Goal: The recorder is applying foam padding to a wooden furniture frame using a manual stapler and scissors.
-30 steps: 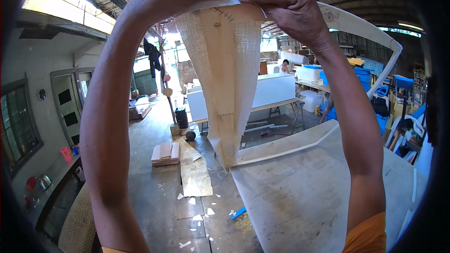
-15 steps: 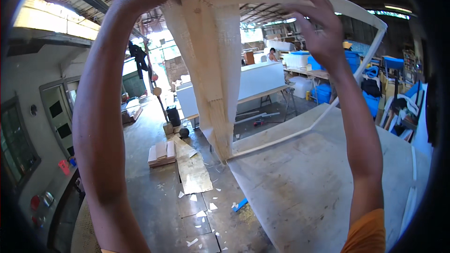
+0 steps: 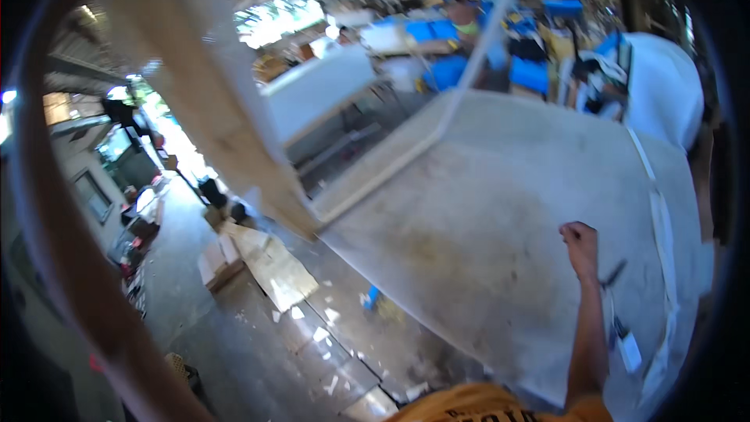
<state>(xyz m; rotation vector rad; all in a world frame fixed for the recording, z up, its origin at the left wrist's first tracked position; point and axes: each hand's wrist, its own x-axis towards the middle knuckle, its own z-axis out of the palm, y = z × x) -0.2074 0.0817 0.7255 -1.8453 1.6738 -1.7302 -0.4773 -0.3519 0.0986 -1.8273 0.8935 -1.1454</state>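
My left forearm (image 3: 86, 266) runs up the left edge, and its hand lies beyond the picture. Beside it stands a tall, tapering wooden frame (image 3: 211, 101), pale fabric along its edge, its foot at the corner of a large grey tabletop (image 3: 469, 219). A thin pale rail (image 3: 476, 55) of the frame slants down to the tabletop. Over the right part of the tabletop is my right hand (image 3: 580, 246), fingers curled in and nothing showing in them. Close to its wrist lies a dark, slim object (image 3: 614, 273), too blurred to name. A small white block (image 3: 630, 352) on a cord lies nearer me.
A long pale strip (image 3: 664, 250) lies along the tabletop's right side. On the floor to the left are stacked boards (image 3: 220, 262), a pale sheet (image 3: 285, 273) and white scraps. Farther back stand a long white box (image 3: 320, 82), blue bins (image 3: 449, 72) and a person (image 3: 465, 16).
My right hand has dropped from the frame's top rail to above the tabletop, its fingers now curled. The view has swung right and tilted, taking my left hand out of the picture.
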